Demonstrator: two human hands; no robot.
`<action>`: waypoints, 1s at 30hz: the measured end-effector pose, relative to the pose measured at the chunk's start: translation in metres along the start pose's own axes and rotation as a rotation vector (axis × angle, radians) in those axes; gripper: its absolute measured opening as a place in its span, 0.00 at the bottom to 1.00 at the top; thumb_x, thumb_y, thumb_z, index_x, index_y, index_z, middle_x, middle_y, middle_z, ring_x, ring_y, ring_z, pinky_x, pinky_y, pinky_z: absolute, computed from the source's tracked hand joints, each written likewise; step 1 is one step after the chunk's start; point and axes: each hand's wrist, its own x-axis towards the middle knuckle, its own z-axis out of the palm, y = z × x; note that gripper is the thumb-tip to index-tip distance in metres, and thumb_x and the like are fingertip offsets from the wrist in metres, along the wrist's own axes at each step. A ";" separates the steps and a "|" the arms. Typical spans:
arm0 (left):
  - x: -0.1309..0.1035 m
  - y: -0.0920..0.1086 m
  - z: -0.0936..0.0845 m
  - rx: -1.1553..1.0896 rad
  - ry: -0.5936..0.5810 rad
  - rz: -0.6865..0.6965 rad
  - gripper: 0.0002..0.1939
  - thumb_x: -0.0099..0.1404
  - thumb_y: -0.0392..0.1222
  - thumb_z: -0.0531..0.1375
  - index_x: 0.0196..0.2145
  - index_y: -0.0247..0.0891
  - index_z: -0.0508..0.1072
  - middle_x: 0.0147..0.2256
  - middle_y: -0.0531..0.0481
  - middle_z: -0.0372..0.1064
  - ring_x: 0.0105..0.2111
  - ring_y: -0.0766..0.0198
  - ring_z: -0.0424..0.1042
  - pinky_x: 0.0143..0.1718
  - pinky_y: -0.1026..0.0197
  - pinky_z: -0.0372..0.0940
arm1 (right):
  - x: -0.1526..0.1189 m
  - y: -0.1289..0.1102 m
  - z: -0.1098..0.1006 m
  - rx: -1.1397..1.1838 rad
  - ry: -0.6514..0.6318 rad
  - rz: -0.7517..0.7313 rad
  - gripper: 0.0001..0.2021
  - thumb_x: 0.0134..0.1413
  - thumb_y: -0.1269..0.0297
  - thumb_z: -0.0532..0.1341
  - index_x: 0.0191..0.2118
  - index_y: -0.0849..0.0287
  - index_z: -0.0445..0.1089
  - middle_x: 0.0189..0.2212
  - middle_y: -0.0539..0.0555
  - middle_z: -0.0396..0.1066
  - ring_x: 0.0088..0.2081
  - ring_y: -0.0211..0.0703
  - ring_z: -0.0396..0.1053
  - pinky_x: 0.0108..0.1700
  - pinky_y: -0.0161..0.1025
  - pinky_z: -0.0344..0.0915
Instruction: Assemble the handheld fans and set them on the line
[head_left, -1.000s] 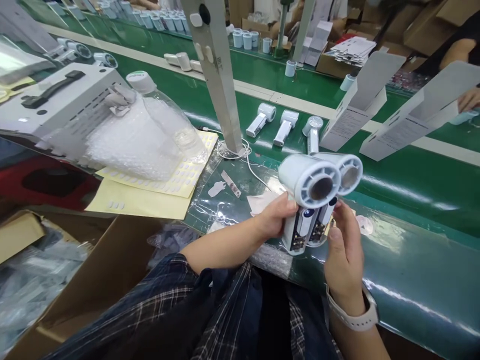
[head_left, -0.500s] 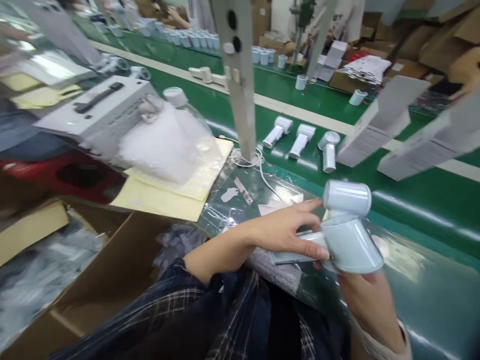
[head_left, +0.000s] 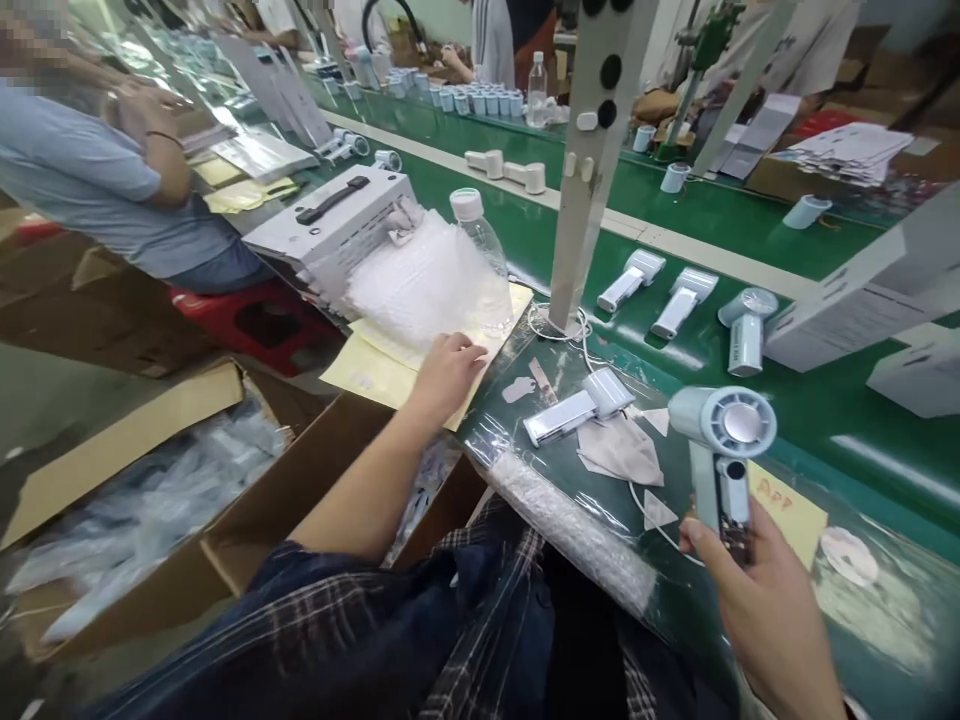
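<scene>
The right hand [head_left: 772,590] grips a pale blue fan [head_left: 724,420] by its near-upright handle above the tabletop [head_left: 499,425], well apart from the left hand [head_left: 448,370], whose bent fingers are at the yellow sheets [head_left: 382,360] by the left edge; whether they pinch anything I cannot tell. Between them a second fan [head_left: 581,405] lies slantwise, handle end toward the near left corner, closer to the left hand.

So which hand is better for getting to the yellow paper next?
Probably the left hand: it's right at the yellow paper. The right hand is farther away and gripping a light-blue device.
</scene>
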 end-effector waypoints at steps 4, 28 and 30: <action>-0.014 -0.030 0.008 -0.032 -0.015 0.041 0.13 0.73 0.42 0.57 0.43 0.43 0.83 0.44 0.41 0.76 0.45 0.50 0.70 0.55 0.45 0.67 | -0.011 -0.002 0.013 0.284 -0.099 -0.056 0.23 0.64 0.45 0.65 0.58 0.52 0.69 0.37 0.53 0.73 0.34 0.46 0.70 0.38 0.44 0.71; -0.022 0.122 -0.046 -0.644 0.052 0.437 0.08 0.75 0.43 0.59 0.36 0.42 0.69 0.48 0.46 0.72 0.51 0.56 0.70 0.59 0.50 0.66 | -0.040 0.002 0.011 0.685 -0.267 -0.053 0.21 0.63 0.57 0.70 0.59 0.49 0.67 0.50 0.57 0.76 0.37 0.43 0.74 0.35 0.41 0.74; -0.032 0.160 -0.047 -0.757 0.020 0.561 0.09 0.75 0.46 0.61 0.36 0.42 0.70 0.53 0.45 0.71 0.55 0.56 0.68 0.62 0.49 0.64 | -0.042 0.001 0.011 0.681 -0.271 -0.050 0.22 0.63 0.56 0.70 0.59 0.49 0.67 0.49 0.56 0.76 0.37 0.42 0.74 0.36 0.39 0.74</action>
